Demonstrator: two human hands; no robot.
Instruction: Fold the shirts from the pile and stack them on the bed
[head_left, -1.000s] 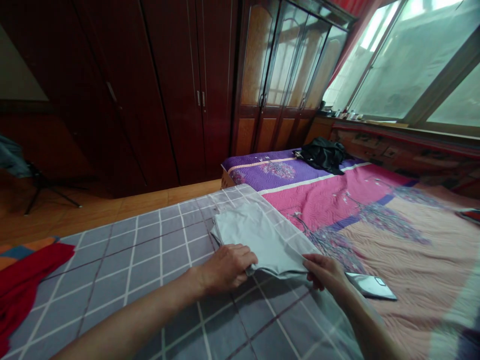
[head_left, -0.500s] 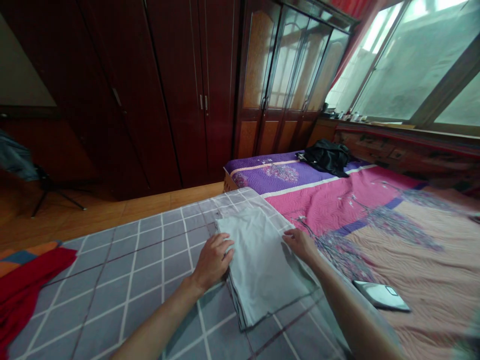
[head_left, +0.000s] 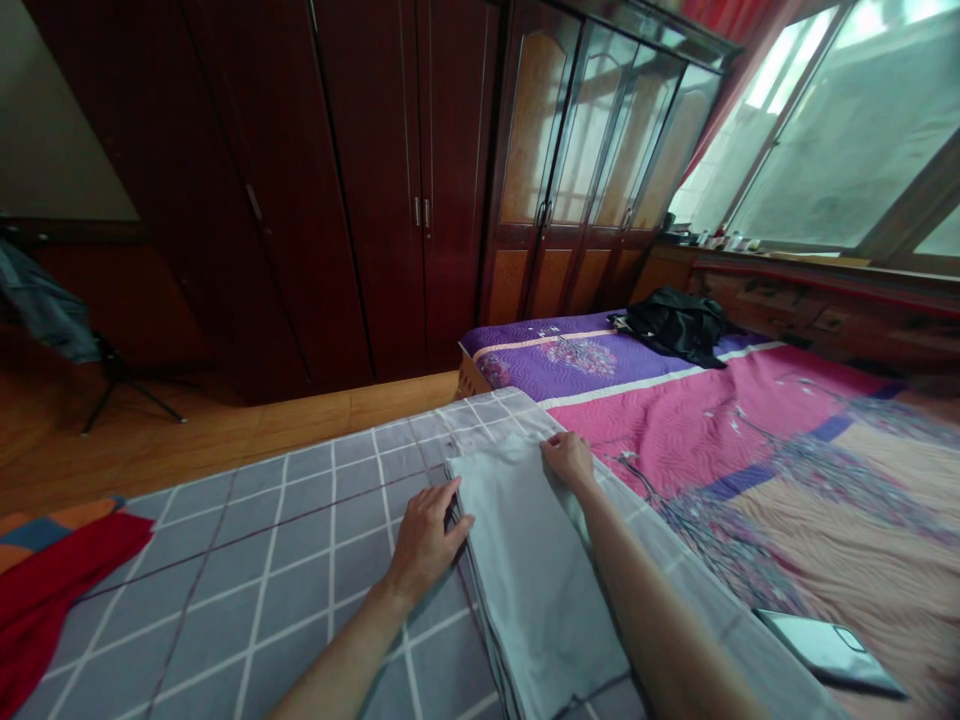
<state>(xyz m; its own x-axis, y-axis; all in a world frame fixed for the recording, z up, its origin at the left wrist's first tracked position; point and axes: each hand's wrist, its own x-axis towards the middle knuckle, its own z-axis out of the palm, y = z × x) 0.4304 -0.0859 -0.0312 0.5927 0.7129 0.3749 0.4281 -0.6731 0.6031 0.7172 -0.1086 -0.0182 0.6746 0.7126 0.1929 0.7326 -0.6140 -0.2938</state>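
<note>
Nearest my view, my left hand (head_left: 424,545) is held fairly wide, with its fingers spread and their tips against the long left edge of the folded pale grey cloth (head_left: 534,575). It isn't clearly gripping anything. My right hand (head_left: 570,462) sits narrower at the cloth's far end, with the fingers bunched. The hand hides the contact, so I can't tell whether it is pinching the cloth or only resting on it.

The cloth lies lengthwise on a grey checked sheet (head_left: 300,570), its layers showing along the left edge. Its near end runs almost to the bottom of the frame, and my right forearm (head_left: 652,605) blocks part of the sheet beside it.

Further right, a silver phone (head_left: 829,650) lies on a pink quilt (head_left: 675,425), cut close by the frame's lower edge. To the left is a red cloth (head_left: 45,590). Beyond, a black garment (head_left: 675,325) sits on a purple quilt (head_left: 570,358), with dark wooden wardrobes (head_left: 360,180) behind. A bright window (head_left: 847,130) is washed out, so I can't make out the view through it.
</note>
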